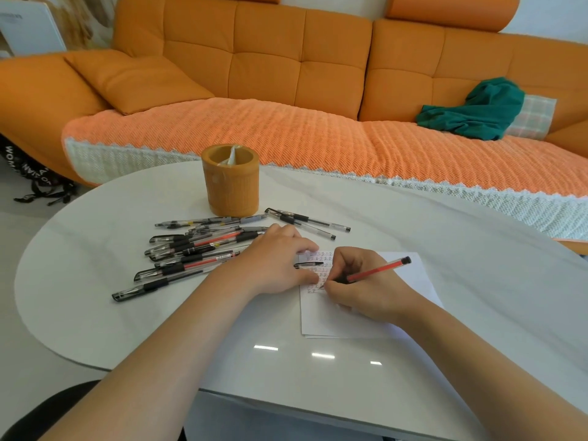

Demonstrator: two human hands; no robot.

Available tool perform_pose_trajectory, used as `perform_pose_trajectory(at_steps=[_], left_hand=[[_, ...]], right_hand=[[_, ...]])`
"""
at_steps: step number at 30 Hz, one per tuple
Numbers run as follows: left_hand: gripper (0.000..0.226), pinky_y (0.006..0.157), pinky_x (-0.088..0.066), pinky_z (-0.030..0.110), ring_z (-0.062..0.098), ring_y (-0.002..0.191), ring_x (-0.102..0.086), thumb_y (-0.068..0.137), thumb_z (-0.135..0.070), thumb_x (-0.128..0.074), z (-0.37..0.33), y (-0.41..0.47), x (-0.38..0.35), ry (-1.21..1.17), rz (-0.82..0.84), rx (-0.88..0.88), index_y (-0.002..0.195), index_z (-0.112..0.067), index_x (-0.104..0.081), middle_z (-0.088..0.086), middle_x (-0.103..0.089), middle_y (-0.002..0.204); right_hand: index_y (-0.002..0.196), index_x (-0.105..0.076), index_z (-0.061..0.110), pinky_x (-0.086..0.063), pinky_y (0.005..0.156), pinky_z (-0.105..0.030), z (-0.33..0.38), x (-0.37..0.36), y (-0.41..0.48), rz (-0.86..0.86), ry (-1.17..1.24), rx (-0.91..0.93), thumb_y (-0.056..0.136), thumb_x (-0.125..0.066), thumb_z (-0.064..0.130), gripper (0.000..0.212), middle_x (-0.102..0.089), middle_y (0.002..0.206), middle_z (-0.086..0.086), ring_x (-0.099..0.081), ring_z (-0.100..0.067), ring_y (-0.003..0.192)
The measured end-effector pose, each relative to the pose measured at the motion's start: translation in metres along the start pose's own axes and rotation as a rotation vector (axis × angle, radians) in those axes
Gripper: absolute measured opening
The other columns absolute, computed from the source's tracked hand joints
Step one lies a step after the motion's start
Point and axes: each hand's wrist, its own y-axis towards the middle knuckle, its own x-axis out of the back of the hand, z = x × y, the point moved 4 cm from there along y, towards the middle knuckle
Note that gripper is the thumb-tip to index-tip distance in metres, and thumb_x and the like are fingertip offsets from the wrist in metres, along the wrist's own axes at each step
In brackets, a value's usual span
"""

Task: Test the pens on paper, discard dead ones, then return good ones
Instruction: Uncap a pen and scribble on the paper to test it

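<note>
My right hand (356,281) pinches the red gel pen (378,269) low on its grip, tip on the paper sheet (337,316) near the table's (445,313) front edge, my left hand (276,262) flattened holding that sheet; the pen looks light, stiff, slick-barrelled.

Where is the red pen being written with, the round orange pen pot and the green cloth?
Red pen (377,271), head view, middle of its barrel.
Round orange pen pot (232,189), head view, front wall.
Green cloth (477,111), head view, centre of the heap on the sofa.
</note>
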Motion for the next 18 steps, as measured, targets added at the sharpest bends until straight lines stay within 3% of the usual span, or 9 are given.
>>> perform_pose_trajectory(at_steps=[18], left_hand=[[0.061, 0.105, -0.034, 0.037, 0.015, 0.129, -0.03, 0.083, -0.057, -0.07, -0.0015, 0.0021, -0.0007, -0.007, 0.008, 0.03, 0.138, -0.04, -0.05, -0.011, -0.042, 0.127]], right_hand=[[0.073, -0.049, -0.001, -0.038, 0.048, -0.023, -0.0049, -0.0048, 0.0026, -0.013, -0.089, 0.027, 0.081, -0.064, 0.0, 0.017, -0.048, 0.057, -0.002, -0.045, -0.014, 0.049]])
